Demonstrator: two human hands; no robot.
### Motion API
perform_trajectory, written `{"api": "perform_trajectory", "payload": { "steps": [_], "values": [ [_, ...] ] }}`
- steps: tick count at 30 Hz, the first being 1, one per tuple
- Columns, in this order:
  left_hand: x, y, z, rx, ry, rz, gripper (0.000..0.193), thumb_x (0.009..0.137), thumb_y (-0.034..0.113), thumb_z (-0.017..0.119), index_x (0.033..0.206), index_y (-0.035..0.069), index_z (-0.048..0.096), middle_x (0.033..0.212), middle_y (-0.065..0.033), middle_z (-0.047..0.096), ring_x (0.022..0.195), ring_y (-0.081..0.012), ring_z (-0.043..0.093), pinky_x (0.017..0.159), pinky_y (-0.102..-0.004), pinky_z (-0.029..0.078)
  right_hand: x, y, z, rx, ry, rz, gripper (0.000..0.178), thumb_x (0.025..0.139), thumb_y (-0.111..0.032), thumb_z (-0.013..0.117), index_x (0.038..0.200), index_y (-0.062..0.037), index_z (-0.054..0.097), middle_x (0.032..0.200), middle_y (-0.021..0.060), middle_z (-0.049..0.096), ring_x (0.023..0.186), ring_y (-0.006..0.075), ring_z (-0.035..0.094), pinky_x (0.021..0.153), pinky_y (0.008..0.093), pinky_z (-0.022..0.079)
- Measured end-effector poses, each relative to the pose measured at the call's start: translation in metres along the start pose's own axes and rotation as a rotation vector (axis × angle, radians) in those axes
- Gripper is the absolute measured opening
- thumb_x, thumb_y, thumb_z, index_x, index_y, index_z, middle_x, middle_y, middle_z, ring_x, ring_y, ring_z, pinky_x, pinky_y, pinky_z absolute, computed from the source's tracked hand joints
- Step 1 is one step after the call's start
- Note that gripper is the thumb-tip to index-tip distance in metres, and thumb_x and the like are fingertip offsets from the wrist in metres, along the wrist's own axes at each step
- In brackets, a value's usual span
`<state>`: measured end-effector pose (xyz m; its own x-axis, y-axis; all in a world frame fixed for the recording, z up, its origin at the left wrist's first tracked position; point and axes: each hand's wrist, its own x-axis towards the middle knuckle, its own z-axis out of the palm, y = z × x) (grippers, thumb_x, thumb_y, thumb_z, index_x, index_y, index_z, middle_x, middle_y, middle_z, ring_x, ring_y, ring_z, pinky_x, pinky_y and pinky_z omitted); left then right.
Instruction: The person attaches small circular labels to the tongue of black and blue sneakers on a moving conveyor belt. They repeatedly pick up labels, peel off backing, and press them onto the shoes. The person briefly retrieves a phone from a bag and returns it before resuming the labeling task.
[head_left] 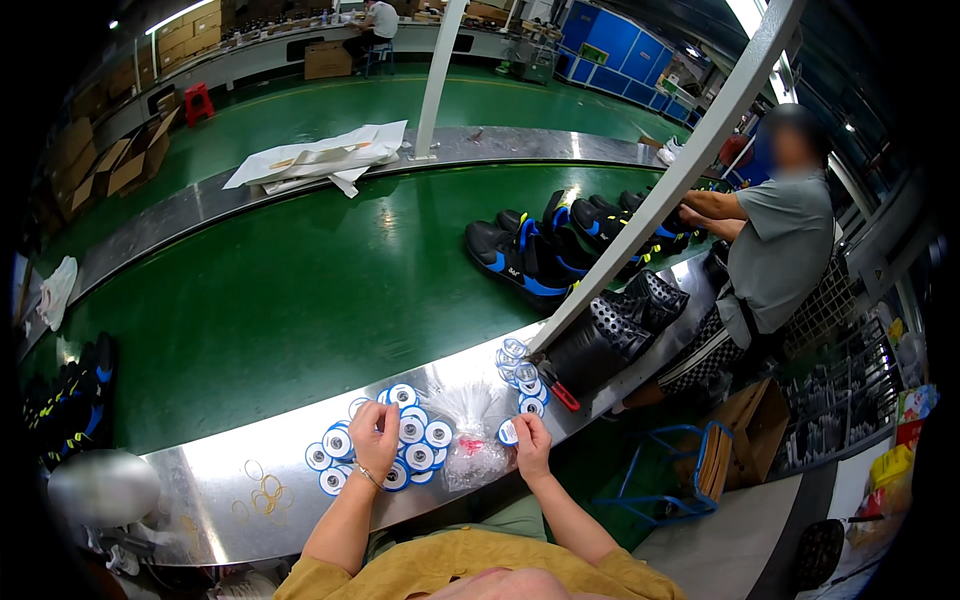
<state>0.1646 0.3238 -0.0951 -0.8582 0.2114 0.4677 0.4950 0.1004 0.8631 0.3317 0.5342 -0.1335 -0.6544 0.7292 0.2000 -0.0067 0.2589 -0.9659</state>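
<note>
Over a pile of round blue-rimmed white tags (416,456) on the metal ledge, my left hand (374,437) is closed, fingertips pinched together; I cannot make out what is in them. My right hand (533,442) pinches one round blue-rimmed tag (508,432) between thumb and fingers. Between my hands lies a crumpled clear plastic bag (468,425) with a red mark; its contents are hard to see. A second group of similar tags (516,368) lies beyond my right hand, near the foot of a slanted white post (660,190).
Rubber bands (264,492) lie on the ledge at left, and a red-handled tool (560,388) at right. Past the ledge runs a green belt (300,290) carrying black-and-blue shoes (515,258). A person (780,235) stands at right near a blue metal stool (660,475).
</note>
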Motion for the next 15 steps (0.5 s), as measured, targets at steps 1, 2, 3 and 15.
{"api": "perform_trajectory", "payload": {
  "steps": [1,2,3,15],
  "values": [
    [0.0001,0.0008,0.0001,-0.001,-0.001,0.001,0.019,0.08,0.001,0.066,0.066,0.001,0.053,0.06,-0.0078,0.05,0.05,-0.0178,0.046,0.047,-0.0296,0.035,-0.0002,-0.0002,0.0,-0.008,0.004,-0.001,0.011,0.092,-0.008,0.054,0.087,0.0004,0.058,0.074,0.0011,0.056,0.069,0.0074,0.051,0.062,0.0232,0.043],
    [0.0002,0.0012,0.0002,-0.002,-0.002,0.001,0.019,0.08,0.001,0.066,0.066,0.001,0.053,0.06,-0.0078,0.05,0.049,-0.0178,0.046,0.047,-0.0296,0.035,-0.0004,-0.0004,-0.0001,-0.016,0.008,-0.001,0.011,0.092,-0.008,0.055,0.087,0.0012,0.058,0.073,0.0024,0.057,0.069,0.0085,0.052,0.063,0.0243,0.044],
    [0.0002,0.0009,0.0004,-0.002,-0.004,0.004,0.019,0.08,0.001,0.066,0.066,0.001,0.053,0.06,-0.0077,0.05,0.049,-0.0177,0.046,0.046,-0.0295,0.035,-0.0005,-0.0005,-0.0002,-0.018,0.006,-0.011,0.011,0.092,-0.008,0.054,0.087,0.0005,0.058,0.074,0.0013,0.056,0.069,0.0077,0.051,0.063,0.0234,0.043],
    [0.0003,0.0004,0.0017,-0.017,0.001,0.01,0.019,0.081,0.001,0.066,0.067,0.001,0.053,0.059,-0.0073,0.049,0.049,-0.0172,0.045,0.046,-0.0294,0.033,-0.0009,0.0057,-0.0021,-0.01,-0.002,-0.018,0.011,0.093,-0.009,0.054,0.087,-0.0003,0.057,0.077,-0.0004,0.056,0.07,0.006,0.05,0.063,0.0215,0.042]
  ]
}}
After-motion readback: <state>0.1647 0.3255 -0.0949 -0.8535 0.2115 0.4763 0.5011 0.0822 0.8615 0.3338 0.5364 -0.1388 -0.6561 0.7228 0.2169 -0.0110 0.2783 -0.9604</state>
